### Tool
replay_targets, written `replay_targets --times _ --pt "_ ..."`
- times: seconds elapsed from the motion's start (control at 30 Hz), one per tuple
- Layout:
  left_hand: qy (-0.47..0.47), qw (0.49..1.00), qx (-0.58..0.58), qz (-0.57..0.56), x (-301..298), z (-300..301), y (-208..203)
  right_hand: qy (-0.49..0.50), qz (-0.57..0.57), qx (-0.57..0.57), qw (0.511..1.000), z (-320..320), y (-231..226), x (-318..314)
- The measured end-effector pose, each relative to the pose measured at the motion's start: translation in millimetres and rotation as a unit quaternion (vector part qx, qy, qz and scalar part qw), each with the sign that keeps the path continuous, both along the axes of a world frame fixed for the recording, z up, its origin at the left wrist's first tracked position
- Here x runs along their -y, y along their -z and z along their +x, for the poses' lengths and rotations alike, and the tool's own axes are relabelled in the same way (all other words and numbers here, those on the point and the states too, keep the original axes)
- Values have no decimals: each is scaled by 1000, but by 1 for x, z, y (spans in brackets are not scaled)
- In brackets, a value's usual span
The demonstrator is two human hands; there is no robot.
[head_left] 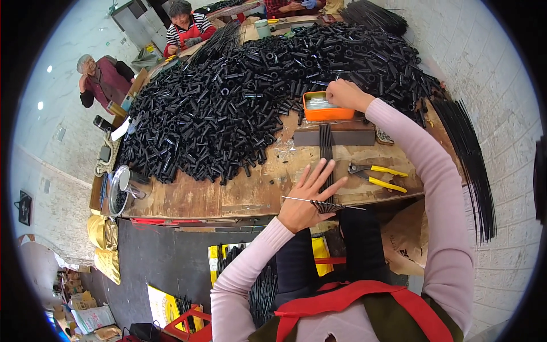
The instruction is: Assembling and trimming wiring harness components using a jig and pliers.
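Observation:
My left hand [307, 199] lies with its fingers spread at the table's front edge, beside and partly over a row of thin black rods [326, 145]. A thin metal wire [352, 207] crosses over this hand near the rods' dark near ends. The rods run away from me across a flat grey bar [354, 138]. My right hand [346, 94] reaches to the right side of an orange box [329, 114] that holds thin, shiny clear or silvery pieces. Its fingers are bent together; whatever is between them is hidden. Yellow-handled pliers [379, 175] lie right of the rods.
A large heap of black tubular parts [228, 102] covers much of the wooden table [239, 196]. Long black rods [467, 159] hang over the right edge. A round container [118, 191] stands at left. Other people [185, 28] are at the far side and left.

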State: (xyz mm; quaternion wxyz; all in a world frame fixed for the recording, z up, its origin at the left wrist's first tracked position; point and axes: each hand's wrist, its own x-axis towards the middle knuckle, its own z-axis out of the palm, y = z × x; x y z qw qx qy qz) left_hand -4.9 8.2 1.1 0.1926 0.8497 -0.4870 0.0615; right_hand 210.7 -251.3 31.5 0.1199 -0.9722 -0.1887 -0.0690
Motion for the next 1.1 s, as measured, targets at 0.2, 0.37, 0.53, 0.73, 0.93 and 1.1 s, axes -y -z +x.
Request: replay_targets --times 0.2,0.37,0.53,0.73,0.93,1.1 --pt "-7 1000 -8 11 -6 0 6 -5 36 95 995 -35 -18 -1" --pt "-9 995 91 49 -6 -1 18 -109 31 134 984 -84 -2 4" --pt "-6 999 46 4 -10 1 7 -118 26 112 986 -101 4 3" --pt "22 994 12 -109 -12 -6 31 -89 7 201 976 -113 13 13" --pt "19 998 40 -39 -10 -24 30 -101 60 121 986 -124 29 12" --pt "52 993 16 -106 -7 -13 23 -100 91 105 985 -129 17 12"
